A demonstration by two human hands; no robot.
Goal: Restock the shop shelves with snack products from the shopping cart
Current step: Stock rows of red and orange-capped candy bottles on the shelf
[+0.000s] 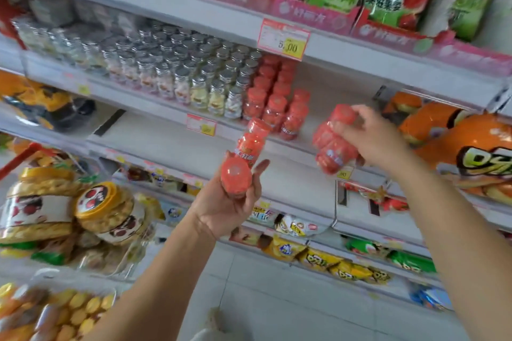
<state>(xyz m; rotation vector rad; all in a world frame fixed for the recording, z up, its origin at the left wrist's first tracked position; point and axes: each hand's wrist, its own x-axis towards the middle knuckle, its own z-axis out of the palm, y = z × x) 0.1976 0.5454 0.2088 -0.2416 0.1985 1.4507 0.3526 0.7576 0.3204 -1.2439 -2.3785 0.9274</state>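
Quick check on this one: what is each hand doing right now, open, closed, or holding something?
Left hand: closed round a pair of red bottles.
Right hand: closed round blurred red bottles, count unclear.

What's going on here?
A person is restocking. The left hand holds two red bottles in front of the shelves. The right hand grips a blurred bunch of red bottles, held up at the shelf space beside the stocked red row. Nothing in hand is set down yet.

Bright, diffuse light, faint shadows. Motion blur smears right hand (379, 141), its red bottles (331, 144), cookie jars (69, 210) at left. Shelf (360, 63) edges bow: wide-angle distortion.
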